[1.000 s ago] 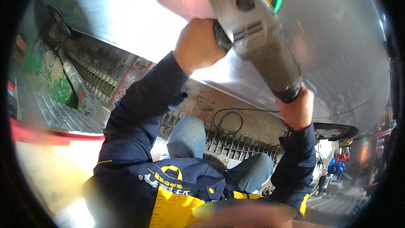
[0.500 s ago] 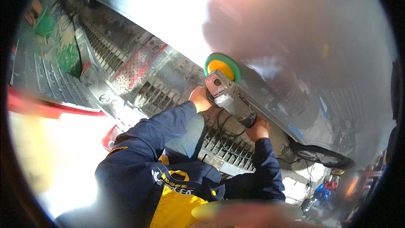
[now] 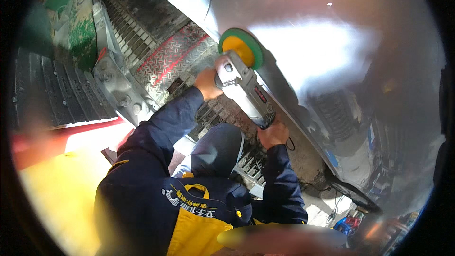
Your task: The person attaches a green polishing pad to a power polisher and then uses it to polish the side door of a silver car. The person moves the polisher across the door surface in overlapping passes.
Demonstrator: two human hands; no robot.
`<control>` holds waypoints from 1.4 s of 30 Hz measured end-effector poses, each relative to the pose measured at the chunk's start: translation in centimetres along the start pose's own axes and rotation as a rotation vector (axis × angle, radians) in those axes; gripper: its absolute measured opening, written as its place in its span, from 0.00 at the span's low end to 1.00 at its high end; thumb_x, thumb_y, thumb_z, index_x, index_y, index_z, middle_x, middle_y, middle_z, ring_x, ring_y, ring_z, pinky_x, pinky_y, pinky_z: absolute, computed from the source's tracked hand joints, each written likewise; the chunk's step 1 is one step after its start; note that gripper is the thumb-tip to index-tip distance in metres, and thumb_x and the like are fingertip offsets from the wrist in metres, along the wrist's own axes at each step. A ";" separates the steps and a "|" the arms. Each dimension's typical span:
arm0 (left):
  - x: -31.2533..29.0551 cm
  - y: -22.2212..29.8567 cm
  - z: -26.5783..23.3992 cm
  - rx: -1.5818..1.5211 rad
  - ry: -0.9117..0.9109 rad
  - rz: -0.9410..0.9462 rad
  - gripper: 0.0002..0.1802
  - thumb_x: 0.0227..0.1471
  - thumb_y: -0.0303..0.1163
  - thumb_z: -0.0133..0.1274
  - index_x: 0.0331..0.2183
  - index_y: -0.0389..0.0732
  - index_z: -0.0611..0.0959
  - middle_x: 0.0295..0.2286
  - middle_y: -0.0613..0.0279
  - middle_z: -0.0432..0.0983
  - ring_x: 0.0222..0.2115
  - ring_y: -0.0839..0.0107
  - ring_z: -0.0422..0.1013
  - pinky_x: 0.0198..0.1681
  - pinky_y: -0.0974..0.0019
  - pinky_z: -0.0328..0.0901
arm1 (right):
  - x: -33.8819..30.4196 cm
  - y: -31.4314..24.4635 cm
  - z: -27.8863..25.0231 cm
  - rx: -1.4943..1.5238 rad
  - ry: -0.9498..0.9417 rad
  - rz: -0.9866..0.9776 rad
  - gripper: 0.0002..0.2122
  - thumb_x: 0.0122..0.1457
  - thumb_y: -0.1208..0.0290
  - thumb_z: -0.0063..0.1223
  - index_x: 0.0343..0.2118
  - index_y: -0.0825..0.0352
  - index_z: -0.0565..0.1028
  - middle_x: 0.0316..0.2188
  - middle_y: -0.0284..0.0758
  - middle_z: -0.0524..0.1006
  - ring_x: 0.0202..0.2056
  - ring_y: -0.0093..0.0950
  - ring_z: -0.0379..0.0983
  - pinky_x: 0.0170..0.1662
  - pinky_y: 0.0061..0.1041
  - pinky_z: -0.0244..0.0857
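A grey-and-white power polisher (image 3: pixel 244 92) slants across the middle of the view. At its far end the green-rimmed round pad (image 3: pixel 259 53), yellow at the back, is at the lower edge of a glossy grey car panel (image 3: pixel 379 14); firm contact is hard to tell. My left hand (image 3: pixel 207 84) closes around the side of the polisher's head, where a dark handle partly shows. Behind it, my right hand (image 3: pixel 273 134) is wrapped round the rear end of the body, by a black cord (image 3: pixel 292 144).
Slotted metal grating (image 3: pixel 130 33) and a red-striped tread plate (image 3: pixel 173 54) make up the floor. To the left stand a ribbed dark panel (image 3: pixel 57 87) and a metal arm (image 3: pixel 111 73). A car wheel (image 3: pixel 355 195) is low on the right, near blue and red items (image 3: pixel 348 225).
The polisher and both hands have moved up and left in the view, the pad staying along the car's edge. A bright reflection now shows on the panel beside the pad.
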State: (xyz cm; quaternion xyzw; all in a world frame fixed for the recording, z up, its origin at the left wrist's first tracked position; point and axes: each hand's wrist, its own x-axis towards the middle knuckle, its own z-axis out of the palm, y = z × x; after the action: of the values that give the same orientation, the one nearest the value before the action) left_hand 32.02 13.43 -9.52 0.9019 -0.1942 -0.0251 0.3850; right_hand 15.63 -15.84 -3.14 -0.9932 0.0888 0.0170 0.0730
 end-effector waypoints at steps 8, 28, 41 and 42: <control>2.7 -6.4 -7.2 0.112 0.105 0.136 0.17 0.57 0.48 0.59 0.40 0.47 0.88 0.35 0.46 0.85 0.39 0.43 0.80 0.44 0.43 0.75 | 5.3 -9.9 -1.6 0.169 -0.073 0.004 0.27 0.48 0.60 0.73 0.52 0.63 0.78 0.42 0.46 0.85 0.44 0.50 0.83 0.47 0.49 0.78; 1.1 1.5 -0.4 0.010 -0.053 0.087 0.19 0.56 0.48 0.59 0.41 0.44 0.87 0.38 0.46 0.86 0.41 0.43 0.81 0.45 0.46 0.75 | -0.5 -1.6 -4.2 -0.043 -0.170 0.146 0.39 0.53 0.51 0.71 0.65 0.64 0.69 0.51 0.50 0.82 0.52 0.51 0.79 0.56 0.48 0.75; -6.4 10.3 8.8 -0.044 -0.111 -0.022 0.13 0.50 0.38 0.61 0.36 0.41 0.87 0.35 0.43 0.85 0.42 0.40 0.79 0.45 0.45 0.73 | -11.9 7.2 -4.4 0.034 -0.271 0.329 0.32 0.51 0.56 0.72 0.58 0.64 0.75 0.48 0.48 0.84 0.51 0.46 0.82 0.53 0.43 0.77; -6.4 11.4 9.1 -0.044 -0.076 -0.001 0.13 0.50 0.38 0.61 0.35 0.41 0.87 0.35 0.43 0.84 0.42 0.40 0.79 0.45 0.45 0.73 | -12.4 8.0 -4.6 0.037 -0.270 0.328 0.32 0.51 0.56 0.72 0.58 0.64 0.75 0.48 0.48 0.84 0.51 0.46 0.82 0.53 0.43 0.77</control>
State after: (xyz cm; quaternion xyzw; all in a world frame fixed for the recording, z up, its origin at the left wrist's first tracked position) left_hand 20.56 2.39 -8.54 0.8917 -0.2076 -0.0638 0.3972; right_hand 2.07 -22.15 0.89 -0.9526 0.2392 0.1598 0.0987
